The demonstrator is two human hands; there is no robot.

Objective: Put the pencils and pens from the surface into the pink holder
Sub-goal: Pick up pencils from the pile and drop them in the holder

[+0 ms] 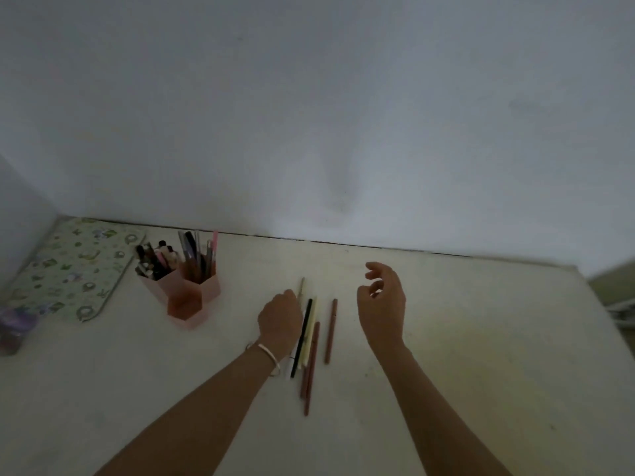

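Observation:
A pink holder [192, 297] made of hexagonal cups stands at the left of the pale table; its two rear cups are full of pens, and the front cup looks empty. Several pencils and pens lie in a loose bundle in the middle: a black pen [302, 338], a cream pencil [310, 329], a brown pencil [312, 365]. One brown pen [331, 330] lies apart to the right. My left hand [280, 319] rests fingers-down on the bundle's left side, over a thin pencil whose tip [302, 286] sticks out beyond it. My right hand [381, 300] hovers above the table, fingers loosely curled, empty.
A patterned green-and-white board [68, 269] lies flat in the far left corner. A small purple container [13, 329] sits at the left edge. The white wall runs along the table's back edge. White objects [622, 310] show past the right edge.

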